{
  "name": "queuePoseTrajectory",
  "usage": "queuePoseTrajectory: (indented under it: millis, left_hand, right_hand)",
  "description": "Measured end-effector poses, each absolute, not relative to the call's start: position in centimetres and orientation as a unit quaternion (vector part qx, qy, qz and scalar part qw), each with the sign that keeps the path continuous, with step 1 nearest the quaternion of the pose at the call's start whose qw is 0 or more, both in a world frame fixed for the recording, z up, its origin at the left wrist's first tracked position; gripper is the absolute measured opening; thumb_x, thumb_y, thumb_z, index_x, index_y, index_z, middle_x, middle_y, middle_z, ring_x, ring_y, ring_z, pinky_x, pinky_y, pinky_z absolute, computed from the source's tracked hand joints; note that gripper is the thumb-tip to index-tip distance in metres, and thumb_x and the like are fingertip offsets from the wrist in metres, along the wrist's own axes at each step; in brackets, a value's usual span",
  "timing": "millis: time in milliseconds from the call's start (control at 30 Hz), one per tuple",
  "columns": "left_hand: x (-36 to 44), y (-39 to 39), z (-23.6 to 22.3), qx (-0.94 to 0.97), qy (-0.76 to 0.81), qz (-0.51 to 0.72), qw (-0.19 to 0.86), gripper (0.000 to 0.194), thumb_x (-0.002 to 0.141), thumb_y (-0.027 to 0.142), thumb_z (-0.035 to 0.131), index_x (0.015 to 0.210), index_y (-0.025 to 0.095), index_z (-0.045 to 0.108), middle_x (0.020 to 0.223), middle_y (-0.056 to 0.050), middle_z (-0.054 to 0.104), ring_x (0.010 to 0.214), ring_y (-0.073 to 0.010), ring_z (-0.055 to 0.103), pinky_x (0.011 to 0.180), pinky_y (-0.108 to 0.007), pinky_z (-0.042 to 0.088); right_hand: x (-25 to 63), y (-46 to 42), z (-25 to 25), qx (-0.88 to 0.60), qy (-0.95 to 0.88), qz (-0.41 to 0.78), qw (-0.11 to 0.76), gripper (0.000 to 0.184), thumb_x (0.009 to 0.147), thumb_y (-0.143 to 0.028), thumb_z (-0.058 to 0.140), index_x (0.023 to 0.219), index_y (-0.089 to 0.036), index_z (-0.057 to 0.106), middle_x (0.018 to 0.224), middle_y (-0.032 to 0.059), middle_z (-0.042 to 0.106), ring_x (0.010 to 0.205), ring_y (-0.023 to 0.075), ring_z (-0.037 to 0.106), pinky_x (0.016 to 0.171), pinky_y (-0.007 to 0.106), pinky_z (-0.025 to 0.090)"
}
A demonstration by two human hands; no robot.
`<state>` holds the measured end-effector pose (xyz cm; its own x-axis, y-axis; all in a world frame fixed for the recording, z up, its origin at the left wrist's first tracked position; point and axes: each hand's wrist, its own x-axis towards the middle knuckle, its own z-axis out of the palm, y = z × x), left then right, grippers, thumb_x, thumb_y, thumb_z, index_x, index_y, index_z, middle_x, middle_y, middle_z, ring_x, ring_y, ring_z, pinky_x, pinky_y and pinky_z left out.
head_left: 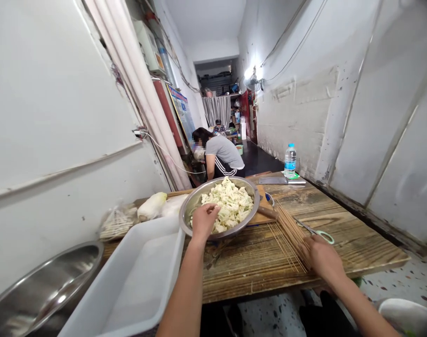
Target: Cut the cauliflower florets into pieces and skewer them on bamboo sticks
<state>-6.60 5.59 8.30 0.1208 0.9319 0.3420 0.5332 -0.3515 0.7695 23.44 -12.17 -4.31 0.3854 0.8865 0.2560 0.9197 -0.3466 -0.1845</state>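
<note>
My left hand reaches over the near left rim of a round steel bowl. Its thumb and fingers are pinched at a cauliflower floret, which they mostly hide. Many pale florets are heaped in the bowl. My right hand lies at the near end of a bundle of thin bamboo skewers, fingers curled over the ends. Scissors with pale green handles rest just beyond that hand. A wooden-handled knife lies between the bowl and the skewers.
To the left are a white plastic tub and a large steel basin. Bagged items sit behind the tub. On the wooden table's far side are a cleaver and a water bottle. A person crouches beyond it.
</note>
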Motion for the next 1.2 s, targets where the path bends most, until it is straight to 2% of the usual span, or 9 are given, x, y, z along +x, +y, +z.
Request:
queuePoseTrajectory:
  millis: [200,300,433,600,700,800,867,1000,1200]
  left_hand:
    - [-6.2,6.1,6.7,0.581,0.47,0.518,0.417,0.018,0.067,0.019,0.075,0.083,0.014,0.069,0.07,-0.002,0.067,0.062,-0.0159,0.065,0.063,-0.03,0.056]
    - [-6.7,6.1,7.0,0.638,0.483,0.461,0.383,0.023,0.061,0.013,0.077,0.083,0.015,0.071,0.068,-0.002,0.068,0.065,-0.017,0.065,0.066,-0.029,0.053]
    - [-6.9,5.9,7.4,0.707,0.517,0.36,0.321,0.01,0.062,0.016,0.073,0.071,0.015,0.07,0.067,-0.004,0.069,0.065,-0.0178,0.064,0.065,-0.028,0.049]
    - [-5.6,5.7,8.1,0.765,0.487,0.324,0.268,0.032,0.065,0.032,0.072,0.092,0.014,0.072,0.067,-0.002,0.068,0.062,-0.0169,0.061,0.06,-0.026,0.043]
    - [-4.3,5.1,9.1,0.817,0.458,0.271,0.221,0.034,0.072,0.04,0.065,0.094,0.015,0.074,0.066,-0.002,0.067,0.063,-0.0167,0.06,0.062,-0.026,0.04]
    - [-3.2,4.7,9.9,0.845,0.458,0.202,0.189,0.041,0.07,0.047,0.067,0.096,0.016,0.075,0.072,-0.004,0.069,0.066,-0.0182,0.061,0.062,-0.026,0.04]
    - [-3.0,4.7,10.0,0.859,0.45,0.155,0.186,0.049,0.064,0.048,0.071,0.102,0.017,0.074,0.077,-0.004,0.071,0.068,-0.0194,0.062,0.064,-0.026,0.042]
    - [-3.8,5.1,9.5,0.887,0.37,0.139,0.241,0.048,0.067,0.037,0.068,0.112,0.02,0.07,0.089,-0.004,0.072,0.077,-0.0192,0.064,0.071,-0.024,0.045]
    - [-4.1,6.3,7.7,0.897,0.324,0.234,0.192,0.029,0.064,0.014,0.062,0.087,0.024,0.076,0.09,-0.004,0.069,0.083,-0.0194,0.062,0.084,-0.028,0.046]
  right_hand:
    - [23.2,-11.2,-4.6,-0.836,-0.533,-0.049,0.119,0.029,0.09,-0.022,0.042,0.076,-0.012,0.065,0.084,0.0161,0.065,0.081,0.0259,0.065,0.072,0.034,0.043]
    - [23.6,-10.8,-4.5,-0.843,-0.52,-0.019,0.134,0.028,0.09,-0.019,0.04,0.078,-0.012,0.065,0.086,0.0166,0.067,0.081,0.025,0.066,0.07,0.033,0.043]
    - [24.0,-10.5,-3.8,-0.868,-0.472,0.053,0.143,0.035,0.093,-0.027,0.036,0.083,-0.013,0.067,0.088,0.019,0.069,0.08,0.027,0.068,0.065,0.033,0.043]
    - [24.0,-10.8,-2.4,-0.874,-0.464,0.062,0.132,0.039,0.093,-0.029,0.034,0.081,-0.015,0.067,0.09,0.018,0.07,0.083,0.0267,0.069,0.066,0.033,0.044]
    - [24.3,-11.6,-2.0,-0.874,-0.459,0.046,0.152,0.036,0.092,-0.028,0.035,0.079,-0.016,0.066,0.09,0.0176,0.071,0.082,0.0265,0.069,0.067,0.033,0.044]
    - [24.8,-13.2,-2.4,-0.866,-0.44,0.025,0.236,0.03,0.089,-0.03,0.039,0.076,-0.018,0.063,0.083,0.0154,0.07,0.078,0.0259,0.067,0.067,0.032,0.043]
    - [24.7,-14.7,-2.9,-0.837,-0.418,0.051,0.35,0.025,0.086,-0.034,0.044,0.076,-0.019,0.061,0.069,0.0101,0.067,0.069,0.0237,0.065,0.064,0.031,0.043]
    - [22.0,-18.2,-4.0,-0.664,-0.371,0.26,0.595,0.032,0.082,-0.054,0.049,0.08,-0.022,0.052,0.049,-0.0021,0.054,0.042,0.0147,0.049,0.049,0.026,0.037]
    - [15.7,-22.8,-5.5,-0.539,-0.331,0.47,0.616,0.059,0.071,-0.068,0.062,0.105,-0.023,0.047,0.064,-0.0012,0.064,0.037,0.0103,0.047,0.043,0.023,0.033]
